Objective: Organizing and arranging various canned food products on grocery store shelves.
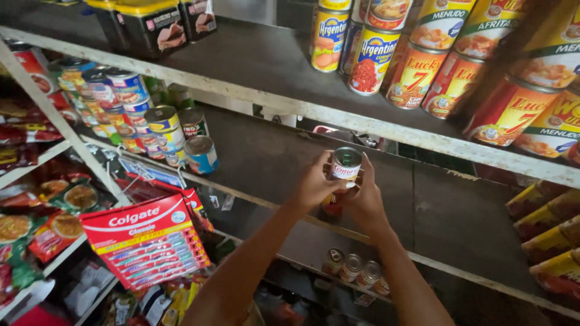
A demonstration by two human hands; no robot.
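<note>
Both forearms rise from the bottom edge toward the middle shelf (459,223). At their end, the left hand (314,184) and the right hand (364,202) close around a small can (346,163) with a silver top, fingers wrapped on either side, holding it just above the dark shelf board. A second can sits under the hands, mostly hidden. Stacked tins (145,121) stand at the shelf's left end, large red-and-yellow cans (417,75) on the shelf above, and a red toothpaste card (145,241) hangs lower left.
</note>
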